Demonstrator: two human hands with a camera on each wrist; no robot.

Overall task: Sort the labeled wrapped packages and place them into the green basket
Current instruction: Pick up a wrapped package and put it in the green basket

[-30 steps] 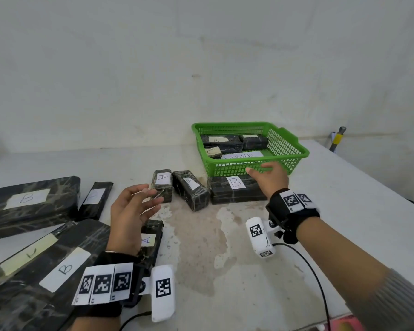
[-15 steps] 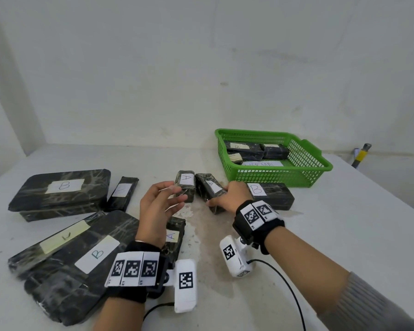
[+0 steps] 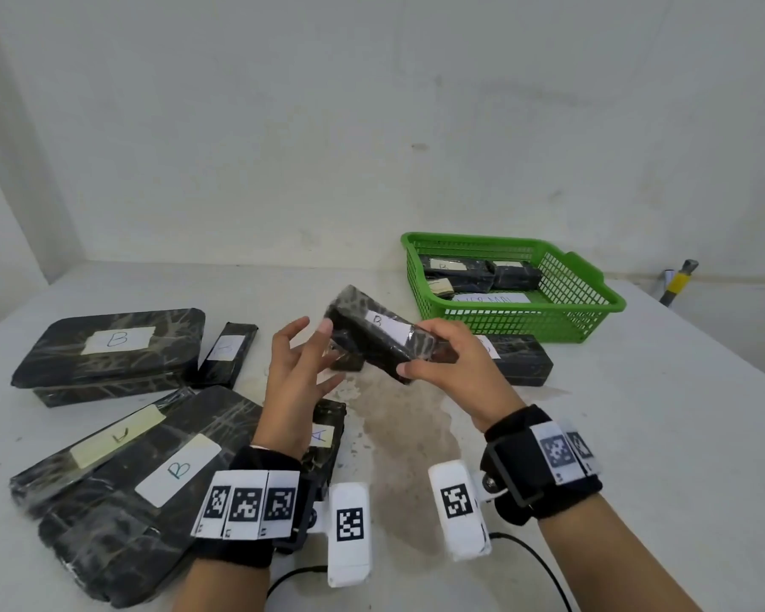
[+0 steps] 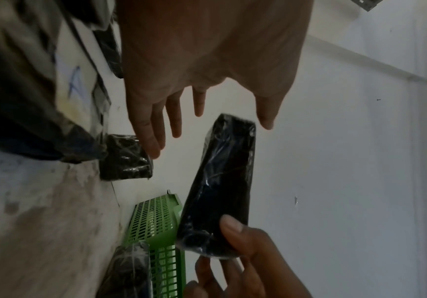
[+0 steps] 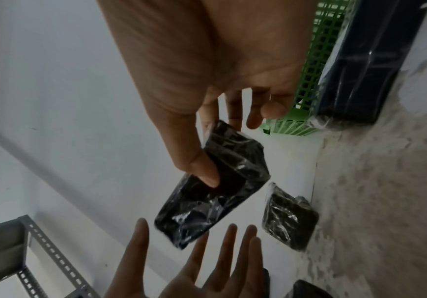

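The right hand (image 3: 453, 368) holds a black wrapped package (image 3: 385, 342) marked B up off the surface (image 3: 637, 435), its grip closed on the package's near end, thumb on the lower edge and fingers over the top. The package tilts away from the grip, its far end raised toward the left hand (image 3: 294, 382). That hand's grip is spread wide, fingers straight, holding nothing; its fingertips (image 4: 266, 123) sit just short of the package's far end, and in the head view whether they touch it cannot be told.

Just below the held package a small package (image 5: 290, 215) lies on the surface. Beneath the left wrist lies a package marked A (image 3: 323, 435). Outward of the left hand lie two large flat packages, one marked B (image 3: 129, 492), one with a yellowish label (image 3: 107, 439). Beyond those are another big B package (image 3: 111, 351) and a slim one (image 3: 228, 353).

Just past the right hand's grip a long package (image 3: 522, 360) lies against the front of the green basket (image 3: 592, 315), which holds several wrapped packages (image 3: 460, 271).
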